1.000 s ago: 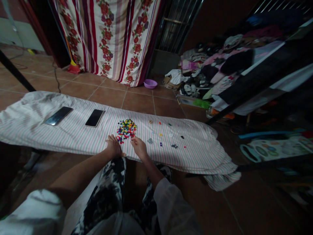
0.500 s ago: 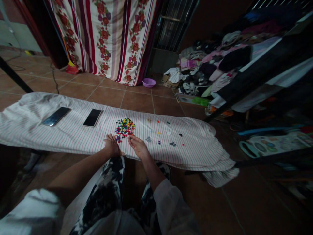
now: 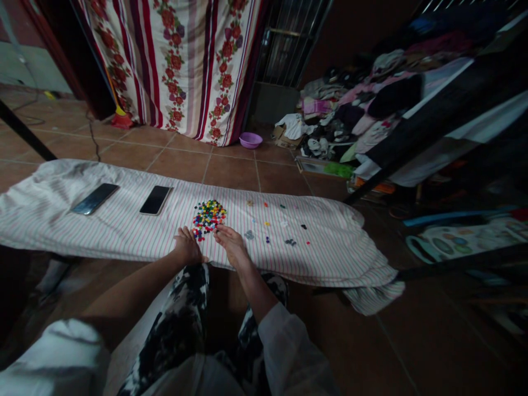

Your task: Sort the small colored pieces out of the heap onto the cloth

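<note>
A heap of small beads in many colours lies on the striped cloth. My right hand is at the heap's lower right edge, its thumb and fingertips drawn together; whatever may be between them is too small to make out. Left of it, my left hand rests on the cloth by the near edge, just below the heap, with fingers loosely stretched out and holding nothing visible. To the right lie small separate groups of single colours, among them grey pieces, dark grey pieces, yellow pieces and black pieces.
The striped cloth covers a long narrow surface in front of me. Two phones, a nearer one and a farther one, lie left of the beads. Beyond are a purple basin, a floral curtain and piled clothes.
My right hand has shifted slightly left and up, its fingertips now against the edge of the heap. My left hand stays in place. The view has tilted slightly.
</note>
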### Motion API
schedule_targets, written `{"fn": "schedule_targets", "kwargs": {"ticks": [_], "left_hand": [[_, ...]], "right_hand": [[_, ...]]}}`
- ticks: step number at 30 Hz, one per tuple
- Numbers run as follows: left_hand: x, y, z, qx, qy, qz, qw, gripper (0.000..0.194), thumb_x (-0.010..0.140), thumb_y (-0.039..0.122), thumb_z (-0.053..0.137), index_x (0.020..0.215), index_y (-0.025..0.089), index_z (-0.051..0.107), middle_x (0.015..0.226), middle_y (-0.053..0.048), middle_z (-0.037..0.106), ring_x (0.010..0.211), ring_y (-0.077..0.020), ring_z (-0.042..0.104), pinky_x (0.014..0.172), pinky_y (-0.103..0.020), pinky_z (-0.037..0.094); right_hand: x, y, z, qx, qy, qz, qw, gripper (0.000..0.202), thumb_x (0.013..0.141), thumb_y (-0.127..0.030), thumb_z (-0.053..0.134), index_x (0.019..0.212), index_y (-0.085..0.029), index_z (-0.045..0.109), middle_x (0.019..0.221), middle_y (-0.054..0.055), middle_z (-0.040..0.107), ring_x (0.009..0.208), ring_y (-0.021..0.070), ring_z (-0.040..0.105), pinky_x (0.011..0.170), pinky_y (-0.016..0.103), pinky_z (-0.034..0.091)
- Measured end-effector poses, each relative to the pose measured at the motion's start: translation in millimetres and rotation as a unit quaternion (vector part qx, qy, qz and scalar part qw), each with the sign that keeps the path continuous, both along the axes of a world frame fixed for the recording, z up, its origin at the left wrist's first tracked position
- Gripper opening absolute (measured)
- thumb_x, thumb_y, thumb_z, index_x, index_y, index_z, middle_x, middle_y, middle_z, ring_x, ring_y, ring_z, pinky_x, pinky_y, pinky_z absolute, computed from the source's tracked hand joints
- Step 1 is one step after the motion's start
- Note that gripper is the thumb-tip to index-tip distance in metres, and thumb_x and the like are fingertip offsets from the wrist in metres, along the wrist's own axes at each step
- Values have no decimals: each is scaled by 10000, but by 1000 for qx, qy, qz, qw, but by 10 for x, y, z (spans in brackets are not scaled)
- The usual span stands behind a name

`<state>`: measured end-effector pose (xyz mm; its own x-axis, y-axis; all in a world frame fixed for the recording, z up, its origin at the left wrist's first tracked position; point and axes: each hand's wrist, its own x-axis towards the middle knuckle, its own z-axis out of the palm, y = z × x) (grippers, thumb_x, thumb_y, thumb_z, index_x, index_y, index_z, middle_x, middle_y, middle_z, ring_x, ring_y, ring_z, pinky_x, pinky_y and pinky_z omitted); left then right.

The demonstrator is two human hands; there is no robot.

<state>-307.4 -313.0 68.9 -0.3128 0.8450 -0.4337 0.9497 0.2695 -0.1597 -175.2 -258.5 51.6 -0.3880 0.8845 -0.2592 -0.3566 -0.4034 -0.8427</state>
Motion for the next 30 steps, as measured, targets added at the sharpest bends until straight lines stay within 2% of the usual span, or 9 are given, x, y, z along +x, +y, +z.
{"fn": "schedule_targets", "kwargs": {"ticks": [5, 11, 20, 30], "left_hand": [[-9, -4, -21, 18, 1, -6, 1000, 1175, 693, 773, 480, 1427, -103, 206, 1481, -387, 146, 1377, -556, 137, 1019, -624, 285], [19, 3, 25, -14, 18, 5, 1000, 1174, 695, 729, 535, 1434, -104, 162, 1498, -377, 94, 1390, -540, 112, 1047, -579, 279], [15, 4, 49, -37, 34, -9, 999, 1177, 702, 769, 463, 1445, -86, 143, 1505, -369, 96, 1398, -523, 118, 1049, -554, 286], [-39, -22, -2, 2, 26, -21, 999, 1181, 668, 724, 511, 1429, -114, 174, 1488, -389, 157, 1380, -536, 169, 1002, -549, 327]], "right_hand": [[19, 11, 17, 8, -8, 5, 1000, 407, 534, -356, 847, 874, -175, 716, 835, 40, 696, 794, 155, 636, 804, 314, 484], [48, -8, -16, 22, 9, -7, 1000, 422, 527, -392, 840, 877, -187, 723, 802, 33, 692, 816, 166, 628, 819, 326, 470], [118, 10, -17, 23, -3, -18, 1000, 422, 520, -404, 837, 858, -182, 716, 812, 41, 699, 791, 164, 633, 801, 325, 477], [245, 23, -31, 12, -1, -49, 999, 386, 496, -388, 846, 785, -188, 687, 788, 20, 686, 768, 145, 621, 766, 293, 487]]}}
